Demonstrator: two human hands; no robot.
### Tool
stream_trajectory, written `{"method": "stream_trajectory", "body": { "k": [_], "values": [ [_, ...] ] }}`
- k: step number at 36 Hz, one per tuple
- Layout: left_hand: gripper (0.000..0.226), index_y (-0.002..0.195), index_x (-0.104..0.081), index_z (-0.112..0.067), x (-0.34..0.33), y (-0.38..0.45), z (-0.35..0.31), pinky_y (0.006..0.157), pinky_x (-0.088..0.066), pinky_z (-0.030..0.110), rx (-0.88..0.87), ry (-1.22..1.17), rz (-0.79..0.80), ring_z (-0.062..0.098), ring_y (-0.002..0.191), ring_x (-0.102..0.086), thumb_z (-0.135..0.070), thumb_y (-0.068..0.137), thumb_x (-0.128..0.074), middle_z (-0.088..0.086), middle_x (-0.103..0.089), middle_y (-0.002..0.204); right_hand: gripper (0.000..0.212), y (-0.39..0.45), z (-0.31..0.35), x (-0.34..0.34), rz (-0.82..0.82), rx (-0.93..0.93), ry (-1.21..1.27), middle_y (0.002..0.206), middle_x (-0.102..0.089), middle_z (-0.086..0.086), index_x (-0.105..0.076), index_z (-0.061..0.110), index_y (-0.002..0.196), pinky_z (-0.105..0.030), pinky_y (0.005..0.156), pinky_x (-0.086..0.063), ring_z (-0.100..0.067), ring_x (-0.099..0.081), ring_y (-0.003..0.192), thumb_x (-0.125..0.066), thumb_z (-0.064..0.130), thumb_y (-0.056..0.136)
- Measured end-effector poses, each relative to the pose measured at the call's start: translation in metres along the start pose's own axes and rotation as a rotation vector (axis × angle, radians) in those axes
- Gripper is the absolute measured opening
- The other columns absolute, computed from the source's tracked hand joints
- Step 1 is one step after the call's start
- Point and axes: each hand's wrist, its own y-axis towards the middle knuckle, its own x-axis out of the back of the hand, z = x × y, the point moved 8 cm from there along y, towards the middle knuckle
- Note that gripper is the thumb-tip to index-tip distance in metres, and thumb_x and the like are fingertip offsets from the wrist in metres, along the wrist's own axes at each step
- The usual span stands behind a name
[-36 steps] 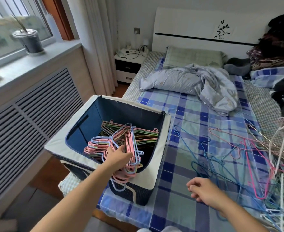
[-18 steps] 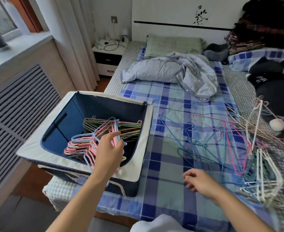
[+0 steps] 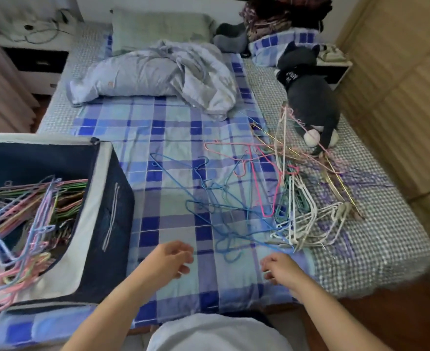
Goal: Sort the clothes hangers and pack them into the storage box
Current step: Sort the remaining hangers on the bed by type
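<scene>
A: Where's everything on the bed [image 3: 173,127]?

B: Box [image 3: 107,209] at the left, packed hangers [image 3: 29,219] inside. Loose hangers [image 3: 267,198] are heaped right of middle, beyond both hands.

A: And the hands?

B: Left hand [image 3: 169,260] and right hand [image 3: 281,269] hover apart over the sheet, fingers loosely curled, holding nothing.

A: Any writing?

B: White print on the plush cat [image 3: 307,92], too blurred to read.
</scene>
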Motion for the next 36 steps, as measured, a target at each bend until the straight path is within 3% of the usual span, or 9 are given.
{"method": "stream_trajectory", "body": {
  "k": [6, 12, 17, 19, 25, 28, 30, 32, 36],
  "values": [
    [0.015, 0.104, -0.070, -0.016, -0.048, 0.047, -0.009, 0.084, -0.059, 0.039, 0.145, -0.030, -0.082, 0.027, 0.086, -0.073, -0.011, 0.102, -0.056, 0.009, -0.076, 0.098, 0.022, 0.058, -0.039, 0.064, 0.055, -0.076, 0.010, 0.073, -0.056, -0.008, -0.061, 0.012, 0.079, -0.021, 0.045, -0.035, -0.014, -0.049, 0.052, -0.050, 0.000, 0.093],
    [0.016, 0.103, -0.069, -0.007, -0.093, 0.085, -0.053, 0.072, -0.052, 0.033, 0.216, -0.133, -0.216, 0.026, 0.078, -0.067, -0.005, 0.101, -0.054, 0.016, -0.074, 0.093, 0.018, 0.141, -0.004, 0.139, 0.102, -0.011, -0.069, 0.073, -0.054, -0.016, -0.060, 0.006, 0.081, -0.022, 0.045, -0.036, -0.014, -0.047, 0.050, -0.051, -0.002, 0.094],
    [0.015, 0.102, -0.069, -0.008, -0.119, 0.107, -0.092, 0.072, -0.051, 0.033, 0.220, -0.153, -0.266, 0.027, 0.080, -0.066, -0.006, 0.101, -0.055, 0.012, -0.072, 0.092, 0.012, 0.215, 0.042, 0.190, 0.072, 0.022, -0.208, 0.081, -0.063, -0.020, -0.064, 0.007, 0.084, -0.041, 0.064, -0.051, -0.027, -0.058, 0.069, -0.055, 0.005, 0.091],
    [0.015, 0.102, -0.070, -0.011, -0.126, 0.115, -0.100, 0.073, -0.052, 0.033, 0.237, -0.142, -0.270, 0.027, 0.082, -0.068, -0.008, 0.101, -0.055, 0.010, -0.073, 0.094, 0.013, 0.242, 0.062, 0.194, 0.082, 0.059, -0.306, 0.090, -0.067, -0.014, -0.066, 0.015, 0.092, -0.042, 0.079, -0.055, -0.026, -0.060, 0.080, -0.054, 0.017, 0.094],
    [0.017, 0.100, -0.071, -0.014, -0.135, 0.133, -0.100, 0.080, -0.055, 0.039, 0.342, -0.112, -0.293, 0.025, 0.081, -0.070, -0.008, 0.101, -0.055, 0.011, -0.075, 0.093, 0.029, 0.319, 0.091, 0.154, 0.146, 0.102, -0.221, 0.100, -0.065, -0.009, -0.068, 0.016, 0.115, -0.044, 0.082, -0.056, -0.029, -0.065, 0.086, -0.053, 0.014, 0.090],
    [0.018, 0.100, -0.070, -0.014, -0.137, 0.133, -0.096, 0.085, -0.055, 0.042, 0.388, -0.117, -0.301, 0.028, 0.085, -0.070, -0.008, 0.103, -0.053, 0.011, -0.074, 0.095, 0.017, 0.335, 0.093, 0.133, 0.199, -0.062, 0.053, 0.091, -0.060, -0.014, -0.057, 0.011, 0.105, -0.038, 0.067, -0.058, -0.026, -0.062, 0.067, -0.051, 0.004, 0.091],
    [0.019, 0.099, -0.070, -0.010, -0.138, 0.131, -0.095, 0.087, -0.055, 0.045, 0.401, -0.129, -0.293, 0.031, 0.087, -0.070, -0.006, 0.103, -0.052, 0.013, -0.074, 0.094, 0.020, 0.343, 0.091, 0.131, 0.134, -0.152, 0.257, 0.081, -0.057, -0.015, -0.051, 0.006, 0.106, -0.031, 0.050, -0.055, -0.024, -0.060, 0.054, -0.049, -0.004, 0.089],
    [0.020, 0.099, -0.071, -0.009, -0.137, 0.130, -0.097, 0.088, -0.055, 0.045, 0.408, -0.133, -0.294, 0.034, 0.089, -0.070, -0.006, 0.103, -0.051, 0.014, -0.074, 0.094, 0.021, 0.354, 0.089, 0.138, 0.004, -0.148, 0.331, 0.079, -0.062, -0.018, -0.051, 0.003, 0.108, -0.030, 0.045, -0.052, -0.024, -0.061, 0.048, -0.052, -0.001, 0.088],
    [0.021, 0.101, -0.071, -0.009, -0.130, 0.124, -0.100, 0.086, -0.055, 0.042, 0.413, -0.154, -0.345, 0.036, 0.093, -0.069, -0.006, 0.104, -0.050, 0.014, -0.074, 0.097, 0.022, 0.362, 0.092, 0.154, -0.153, -0.005, 0.149, 0.103, -0.068, -0.014, -0.055, 0.020, 0.110, -0.044, 0.070, -0.058, -0.031, -0.066, 0.081, -0.050, 0.026, 0.090]
  ]
}}
